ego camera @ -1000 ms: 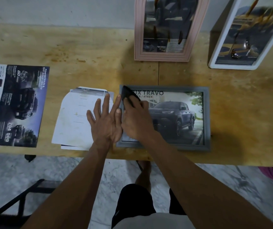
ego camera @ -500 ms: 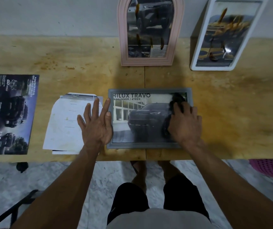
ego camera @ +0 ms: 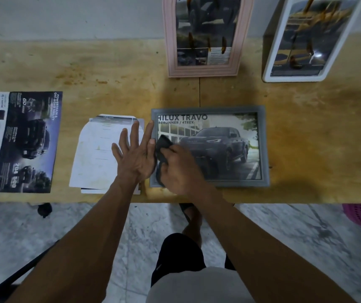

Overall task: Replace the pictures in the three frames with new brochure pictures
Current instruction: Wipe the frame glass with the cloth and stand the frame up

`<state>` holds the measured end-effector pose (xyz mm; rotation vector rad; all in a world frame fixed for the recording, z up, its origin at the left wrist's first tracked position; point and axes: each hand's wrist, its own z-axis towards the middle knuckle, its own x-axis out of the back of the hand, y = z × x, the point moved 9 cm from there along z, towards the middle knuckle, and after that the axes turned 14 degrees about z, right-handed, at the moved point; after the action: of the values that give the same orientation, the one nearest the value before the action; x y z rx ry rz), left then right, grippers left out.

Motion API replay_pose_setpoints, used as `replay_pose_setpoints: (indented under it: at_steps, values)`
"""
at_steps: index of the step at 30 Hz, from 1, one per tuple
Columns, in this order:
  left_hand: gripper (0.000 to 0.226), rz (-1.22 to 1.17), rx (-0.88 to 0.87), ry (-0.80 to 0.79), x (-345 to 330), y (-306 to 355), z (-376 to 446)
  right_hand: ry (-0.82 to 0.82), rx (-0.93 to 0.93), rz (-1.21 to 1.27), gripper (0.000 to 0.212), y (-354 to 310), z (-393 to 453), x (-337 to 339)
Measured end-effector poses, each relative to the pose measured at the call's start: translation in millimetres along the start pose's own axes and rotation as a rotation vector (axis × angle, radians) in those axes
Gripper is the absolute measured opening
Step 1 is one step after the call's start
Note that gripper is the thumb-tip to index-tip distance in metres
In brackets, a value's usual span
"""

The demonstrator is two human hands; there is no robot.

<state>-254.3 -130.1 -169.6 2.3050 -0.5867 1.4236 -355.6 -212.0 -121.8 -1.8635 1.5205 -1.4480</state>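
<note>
- Now the right hand (ego camera: pixel 180 169) is back at the near-left corner of the grey frame (ego camera: pixel 262 147), gripping a dark cloth (ego camera: pixel 161 145) bunched in its fingers; half a second ago it was rubbing the far-right part of the glass, so the wiping is sweeping back across the face
- Meanwhile the left hand (ego camera: pixel 134 155) is lying flat with fingers spread wide, holding nothing, its palm on the stack of loose paper sheets (ego camera: pixel 97 149) and its index finger and thumb pressing the frame's left edge, much as it was a second ago, steadying the frame
- Judging from this, the grey frame is already carrying a new brochure picture (ego camera: pixel 219 145) of a dark pickup, and this is most likely a finishing clean rather than a swap
- The frame is lying flat close to the near edge of the wooden table (ego camera: pixel 306 132), with only a thin strip of wood before the drop to the floor, so any pull toward the body is risking a slide off
- To the right of the frame the table is showing bare wood, giving the most room for shifting it; to the left the paper sheets are touching or nearly touching it
- Further left a printed brochure (ego camera: pixel 22 143) is lying flat, well apart from the hands
- Farthest back, the pink arched frame (ego camera: pixel 171 40) and the white frame (ego camera: pixel 275 51) are standing against the wall, both showing car pictures, leaving open wood between them and the grey frame for standing it up
</note>
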Motion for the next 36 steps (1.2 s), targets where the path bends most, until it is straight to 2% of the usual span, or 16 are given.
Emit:
replay_pose_setpoints:
  at_steps: [4, 7, 10, 13, 18, 25, 32, 36]
  values:
    - [0.047, -0.014, -0.008, -0.040, -3, 0, 3, -0.026, -0.022, -0.112, 0.042, -4, -16, -23]
    - [0.048, -0.008, -0.008, -0.022, -2, 1, 2, 0.031, 0.022, -0.223, 0.040, -5, -29, -22]
    - [0.049, -0.014, -0.005, 0.012, 2, 3, -1, 0.017, 0.057, -0.266, 0.034, -2, -33, -15]
    - [0.049, -0.028, 0.026, 0.042, 4, 8, -6, 0.000, 0.037, -0.242, 0.032, 15, -36, 7]
    - [0.049, -0.011, 0.097, 0.098, 3, 14, -11, 0.063, -0.124, -0.270, 0.028, 68, -50, 67]
    - [0.050, 0.028, 0.112, 0.092, 4, 14, -12, 0.128, -0.232, -0.388, 0.019, 120, -75, 129]
    - [0.052, 0.053, 0.115, 0.099, 6, 16, -12, 0.216, -0.182, -0.458, 0.022, 113, -49, 154]
    - [0.050, 0.054, 0.114, 0.102, 7, 16, -12, 0.324, -0.147, -0.313, 0.013, 113, -24, 171]
